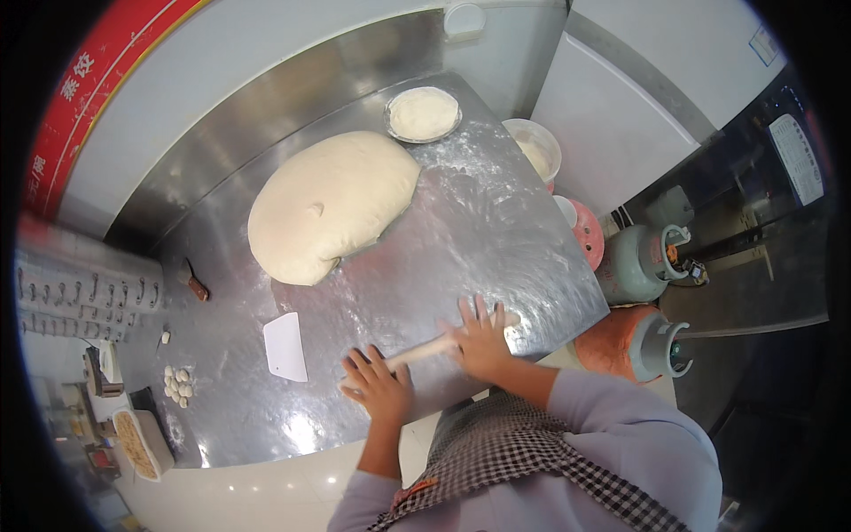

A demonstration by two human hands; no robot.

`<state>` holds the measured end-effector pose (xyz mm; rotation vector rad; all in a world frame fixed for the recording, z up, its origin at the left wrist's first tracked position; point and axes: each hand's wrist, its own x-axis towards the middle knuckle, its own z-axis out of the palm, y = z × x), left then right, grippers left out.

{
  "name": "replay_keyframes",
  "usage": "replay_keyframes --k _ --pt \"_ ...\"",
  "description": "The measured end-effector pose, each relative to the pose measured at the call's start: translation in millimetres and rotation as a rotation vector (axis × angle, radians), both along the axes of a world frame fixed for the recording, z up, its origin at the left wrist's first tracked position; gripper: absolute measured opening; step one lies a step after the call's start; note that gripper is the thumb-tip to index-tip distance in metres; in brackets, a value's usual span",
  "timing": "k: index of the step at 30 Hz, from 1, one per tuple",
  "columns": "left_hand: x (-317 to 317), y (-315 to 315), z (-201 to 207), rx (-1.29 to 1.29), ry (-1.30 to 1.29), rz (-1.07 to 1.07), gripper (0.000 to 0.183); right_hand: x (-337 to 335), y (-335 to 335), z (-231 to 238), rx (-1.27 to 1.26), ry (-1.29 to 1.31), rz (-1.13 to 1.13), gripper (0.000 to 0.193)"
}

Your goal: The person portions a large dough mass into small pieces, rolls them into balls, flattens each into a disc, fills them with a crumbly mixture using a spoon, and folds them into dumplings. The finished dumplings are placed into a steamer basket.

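Note:
A long, pale dough rope [427, 350] lies slantwise on the steel table [443, 275], near its front edge. My left hand [379, 388] rests on its left part with the fingers spread. Toward its right end, my right hand [483, 344] lies over it, fingers also apart. Both palms press from above, and neither hand is closed round the rope. To the left of my left hand is a white dough scraper [285, 348]. Farther back sits a large mound of dough [332, 199] with a cut edge at its near side.
At the back stands a bowl of flour [424, 114]. Farther left are a knife [193, 282] and several small dough pieces [177, 387]. A tray of filling [140, 443] is at the lower left. Gas cylinders [634, 266] stand beyond the table's right edge.

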<state>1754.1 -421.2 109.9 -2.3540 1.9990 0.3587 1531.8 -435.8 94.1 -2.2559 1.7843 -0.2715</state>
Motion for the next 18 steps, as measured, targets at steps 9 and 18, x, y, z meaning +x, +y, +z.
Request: replay_keyframes --k 9,18 --pt "47.7 -122.7 -5.5 -0.08 0.032 0.061 0.065 -21.7 -110.6 -20.9 -0.243 0.047 -0.143 0.059" --pt "19.0 58.3 -1.1 0.058 0.063 -0.213 0.07 46.8 16.1 12.6 0.25 -0.071 -0.045 0.068"
